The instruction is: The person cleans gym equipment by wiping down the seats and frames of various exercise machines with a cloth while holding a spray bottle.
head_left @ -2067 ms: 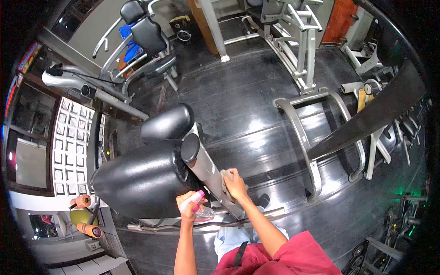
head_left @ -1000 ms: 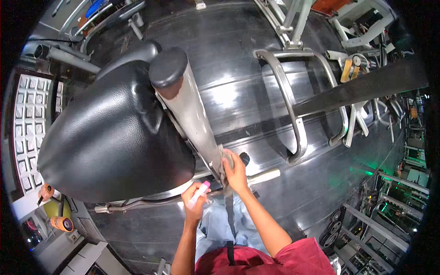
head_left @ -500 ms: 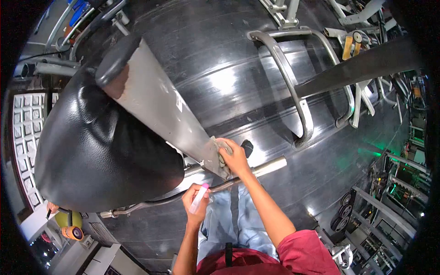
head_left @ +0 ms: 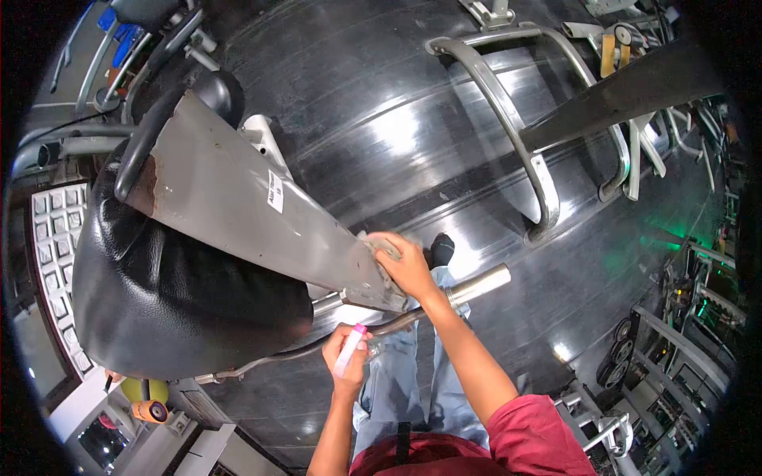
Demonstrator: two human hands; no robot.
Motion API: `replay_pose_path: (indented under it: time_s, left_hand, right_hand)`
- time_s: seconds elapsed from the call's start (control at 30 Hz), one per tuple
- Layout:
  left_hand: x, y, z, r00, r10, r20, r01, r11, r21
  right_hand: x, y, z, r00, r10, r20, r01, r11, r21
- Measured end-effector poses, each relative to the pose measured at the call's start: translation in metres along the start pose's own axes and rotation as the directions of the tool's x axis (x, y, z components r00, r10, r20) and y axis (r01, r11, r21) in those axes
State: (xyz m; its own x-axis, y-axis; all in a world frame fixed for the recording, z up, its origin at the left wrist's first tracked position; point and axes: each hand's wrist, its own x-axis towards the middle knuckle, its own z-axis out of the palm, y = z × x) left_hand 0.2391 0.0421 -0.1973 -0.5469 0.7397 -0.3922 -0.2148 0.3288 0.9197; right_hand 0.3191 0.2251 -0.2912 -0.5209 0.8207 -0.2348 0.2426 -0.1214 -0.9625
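Observation:
My right hand (head_left: 410, 270) presses a crumpled greyish cloth (head_left: 388, 251) against the lower end of a grey metal beam (head_left: 230, 186) on a gym machine. The beam carries a white label (head_left: 275, 192) and has scuffed, chipped paint. My left hand (head_left: 340, 366) is closed around a small whitish bottle (head_left: 348, 351) with a pink top, held upright below the beam. Just above that hand runs a curved metal bar (head_left: 381, 328), ending in a bright sleeve (head_left: 484, 284) at right. A black padded seat (head_left: 190, 301) lies left of the beam.
Chrome tube frames (head_left: 496, 107) stand on the black floor (head_left: 357, 95) at upper right, with a dark beam (head_left: 619, 95) across them. Racks with weight plates (head_left: 613, 365) are at lower right. An orange-ended handle (head_left: 151, 410) shows at lower left.
The view has shifted, so the beam shows broader and its label plainer. My right hand and the cloth stay at the beam's lower end; the left hand still holds the bottle.

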Motion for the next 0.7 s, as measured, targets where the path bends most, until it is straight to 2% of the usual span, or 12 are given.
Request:
replay_pose_path:
  time_s: [0.07, 0.1, 0.17, 0.3, 0.37, 0.47, 0.6, 0.67, 0.7]
  left_hand:
    - [0.000, 0.000, 0.001, 1.000, 0.008, 0.010, -0.008, 1.000, 0.014]
    - [0.000, 0.000, 0.001, 1.000, -0.017, 0.010, 0.017, 1.000, 0.003]
    - [0.001, -0.001, 0.002, 0.999, -0.039, 0.012, 0.039, 0.999, -0.005]
    - [0.001, -0.004, 0.005, 0.999, -0.052, -0.004, 0.052, 0.999, -0.003]
    - [-0.001, -0.006, 0.005, 0.998, -0.060, -0.015, 0.060, 0.998, 0.002]
    - [-0.001, -0.012, 0.005, 0.999, -0.046, -0.010, 0.046, 0.999, -0.006]
    - [-0.002, -0.012, 0.004, 0.999, -0.043, 0.002, 0.043, 0.999, 0.012]
    - [-0.002, -0.012, 0.003, 0.999, -0.042, -0.001, 0.042, 0.999, 0.021]
    - [-0.001, -0.012, 0.004, 0.998, -0.057, -0.014, 0.057, 0.998, 0.007]
  right_hand:
    - [-0.007, 0.034, 0.002, 0.975, 0.213, 0.067, -0.215, 0.976, 0.019]
    - [-0.006, 0.040, 0.003, 0.975, 0.213, 0.064, -0.215, 0.976, 0.022]
    - [-0.001, 0.049, 0.005, 0.977, 0.193, 0.095, -0.156, 0.938, -0.309]
    - [0.009, -0.018, 0.001, 0.990, 0.099, 0.104, -0.082, 0.985, -0.154]
    - [0.000, -0.054, -0.001, 1.000, 0.027, 0.013, -0.027, 1.000, 0.006]
    - [-0.024, -0.059, 0.005, 0.997, -0.005, -0.077, 0.007, 1.000, 0.026]
    - [-0.050, 0.003, 0.017, 0.988, -0.020, -0.151, 0.022, 1.000, 0.011]
    - [-0.057, 0.034, 0.020, 0.977, -0.009, -0.212, -0.047, 0.965, -0.258]
    - [-0.056, 0.041, 0.020, 0.977, -0.011, -0.215, -0.046, 0.965, -0.257]
